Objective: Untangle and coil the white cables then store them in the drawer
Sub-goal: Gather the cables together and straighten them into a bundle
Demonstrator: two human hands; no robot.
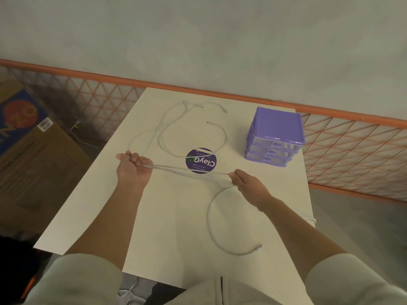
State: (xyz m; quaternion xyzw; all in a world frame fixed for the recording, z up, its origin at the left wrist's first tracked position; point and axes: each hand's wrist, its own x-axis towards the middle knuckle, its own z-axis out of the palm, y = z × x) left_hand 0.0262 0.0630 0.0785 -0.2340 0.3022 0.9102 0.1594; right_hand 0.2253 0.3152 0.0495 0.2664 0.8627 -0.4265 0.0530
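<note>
Several strands of white cable (189,171) stretch taut between my hands above the white table (176,227). My left hand (132,167) grips one end of the strands in a fist. My right hand (244,182) pinches the other end. From my right hand a loose length of cable (210,225) curves down in an arc to a plug near the table's front. More white cables (176,128) lie in loose loops at the far middle of the table. The purple drawer unit (276,136) stands at the far right, its three drawers closed.
A round purple sticker (201,160) lies on the table's middle, under a cable loop. An orange mesh fence (352,150) runs behind and to the right of the table. A cardboard box (33,150) stands on the floor at the left.
</note>
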